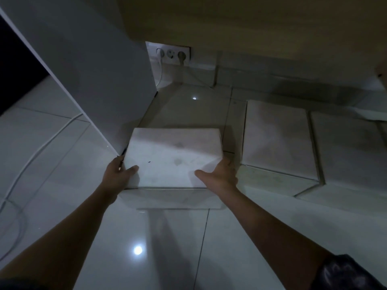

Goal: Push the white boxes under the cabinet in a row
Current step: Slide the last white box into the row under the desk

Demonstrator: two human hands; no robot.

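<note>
A white box (171,155) sits on the tiled floor just in front of the gap under the cabinet (251,24). My left hand (119,174) grips its near left corner, thumb on the top. My right hand (219,174) holds the near right corner, thumb lying on the lid. To the right, a second white box (276,139) and a third white box (347,147) stand side by side, farther back under the cabinet's edge.
A white vertical panel (83,65) closes the gap on the left, almost touching the held box. A wall socket (169,54) with plugs and cords sits at the back. A white cable (31,155) trails over the floor on the left.
</note>
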